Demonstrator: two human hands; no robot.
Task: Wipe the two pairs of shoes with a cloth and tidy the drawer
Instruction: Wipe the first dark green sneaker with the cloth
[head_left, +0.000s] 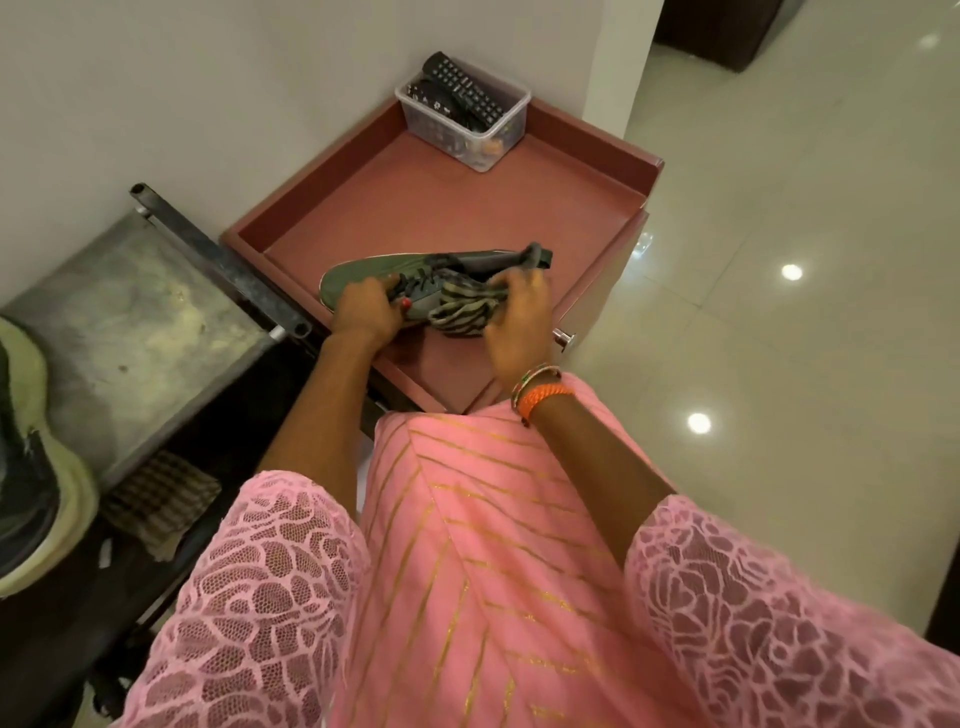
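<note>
Glossy tiled floor (779, 156), open reddish drawer (467, 208), grey shoe (415, 283) lying on its side inside, long axis left-right, toe left, left hand (363, 312) gripping its toe, right hand (514, 322) pinching striped cloth (462, 312) against it.

Person wears pink garment (467, 545) with thin diagonal gold stripes. 2 pink lace sleeves (270, 587), floral net pattern, end near the elbows. Right wrist: orange thread band (540, 397) and thin multicoloured bangles (532, 376).
</note>
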